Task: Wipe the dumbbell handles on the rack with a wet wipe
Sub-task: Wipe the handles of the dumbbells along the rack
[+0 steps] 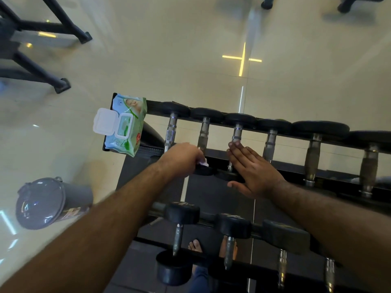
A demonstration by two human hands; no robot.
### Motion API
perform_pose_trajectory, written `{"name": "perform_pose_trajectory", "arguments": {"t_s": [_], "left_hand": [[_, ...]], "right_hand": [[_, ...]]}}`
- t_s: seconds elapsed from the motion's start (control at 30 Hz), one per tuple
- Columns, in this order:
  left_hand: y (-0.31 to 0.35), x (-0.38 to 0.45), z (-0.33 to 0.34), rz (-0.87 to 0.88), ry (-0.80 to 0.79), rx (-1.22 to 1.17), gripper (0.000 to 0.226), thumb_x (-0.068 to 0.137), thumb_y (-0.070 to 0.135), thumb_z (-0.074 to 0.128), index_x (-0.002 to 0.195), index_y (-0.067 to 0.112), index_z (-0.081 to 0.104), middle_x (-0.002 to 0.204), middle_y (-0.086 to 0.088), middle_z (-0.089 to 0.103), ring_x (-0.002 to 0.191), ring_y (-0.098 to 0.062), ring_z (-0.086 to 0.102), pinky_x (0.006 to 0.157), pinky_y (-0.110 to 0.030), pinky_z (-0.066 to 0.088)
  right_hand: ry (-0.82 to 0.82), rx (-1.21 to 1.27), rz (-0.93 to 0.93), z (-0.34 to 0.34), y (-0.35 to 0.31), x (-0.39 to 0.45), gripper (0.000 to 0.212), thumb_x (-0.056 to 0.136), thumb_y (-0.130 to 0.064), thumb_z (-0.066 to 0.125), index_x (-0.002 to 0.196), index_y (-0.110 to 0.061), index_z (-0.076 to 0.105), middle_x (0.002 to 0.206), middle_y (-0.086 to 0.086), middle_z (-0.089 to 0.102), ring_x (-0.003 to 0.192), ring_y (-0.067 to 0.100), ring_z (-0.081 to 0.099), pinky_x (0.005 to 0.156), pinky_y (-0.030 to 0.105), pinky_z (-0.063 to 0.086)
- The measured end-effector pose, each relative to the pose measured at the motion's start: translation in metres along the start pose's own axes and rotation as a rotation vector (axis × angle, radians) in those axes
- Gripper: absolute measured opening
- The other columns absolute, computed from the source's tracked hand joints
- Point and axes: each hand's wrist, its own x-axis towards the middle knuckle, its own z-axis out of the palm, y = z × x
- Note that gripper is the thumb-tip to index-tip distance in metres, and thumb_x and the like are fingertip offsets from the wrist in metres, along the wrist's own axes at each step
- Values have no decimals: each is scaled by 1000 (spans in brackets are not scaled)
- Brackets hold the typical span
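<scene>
So you're leaning over the rack [296, 166] and your left hand [182, 159] has its fingers curled around a wet wipe [203, 162], only a little white corner pokes out, right at the near end of the second dumbbell handle [203, 134] from the rack's left end. Looks like you're mid-wipe on that one, near the bottom of the handle.

Your right hand [251, 168] is flat, fingers straight and together, lying over the third handle [236, 132], probably to keep that dumbbell from rolling while the other hand rubs next door.

The wipes pack [124, 125] sits on the rack's left end with its lid flipped open, handy for grabbing a fresh one. The grey bin [53, 201] on the floor left of the rack is likely for used wipes. The lower row [230, 229] seems not done yet, though I can't really tell.
</scene>
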Motion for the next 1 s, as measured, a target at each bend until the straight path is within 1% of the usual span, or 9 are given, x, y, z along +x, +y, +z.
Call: {"name": "perform_pose_trajectory", "arguments": {"t_s": [0.07,0.17,0.2,0.37,0.53,0.67,0.8,0.93,1.0], "left_hand": [[0,5,-10,-122,158,-171,27,99,14,65,119,28,77,107,6,76,96,-13,67,90,-32,54],[5,22,-12,-290,569,-293,32,101,9,58,119,27,77,102,5,78,88,-13,71,85,-33,59],[10,25,-8,-341,593,-352,32,102,9,56,120,25,77,104,3,78,91,-15,72,86,-33,60],[22,14,23,-520,404,-556,21,101,12,56,99,14,76,86,4,72,82,-16,68,83,-41,61],[-2,-4,-1,-303,128,-422,14,99,20,67,103,18,81,90,2,77,84,-10,68,81,-33,56],[1,-5,-10,-191,260,-380,17,100,21,66,113,21,77,98,4,75,89,-12,68,85,-30,55],[19,-8,12,73,100,-18,18,95,31,68,112,34,73,100,8,75,92,-19,70,81,-38,58],[13,-8,3,-35,100,47,16,100,43,62,102,31,72,89,7,69,85,-17,66,80,-38,57],[8,-2,-7,-102,174,95,19,101,42,63,97,25,69,86,5,66,81,-17,64,79,-36,55]], "right_hand": [[3,-8,3,-2,-1,1,100,104,-79,27,171,-6,9,179,13,-3,166,28,-6,133,49,16],[-5,-13,7,-2,-2,3,100,104,-79,25,171,-7,8,179,13,-3,166,28,-5,133,49,15],[-7,-19,7,-2,-2,3,100,104,-79,25,171,-7,8,179,13,-2,166,29,-4,133,49,15],[-2,-33,3,-2,0,1,100,104,-79,25,171,-5,10,179,14,0,166,29,-2,133,50,17],[-16,-34,9,-4,-3,3,101,103,-80,25,171,-6,9,179,14,-1,166,30,-1,133,49,16],[-9,-28,13,-5,-4,1,101,104,-79,26,171,-6,9,179,14,0,166,30,-1,133,51,18],[-20,-27,10,-6,-3,1,102,103,-80,25,171,-6,8,179,14,-1,166,29,-3,133,51,18],[-1,-19,9,-4,-3,2,102,103,-79,30,171,-6,9,179,14,1,166,30,-1,133,51,18],[11,-22,6,-3,-2,1,101,103,-78,32,171,-5,10,179,15,1,166,30,0,133,50,18]]}}
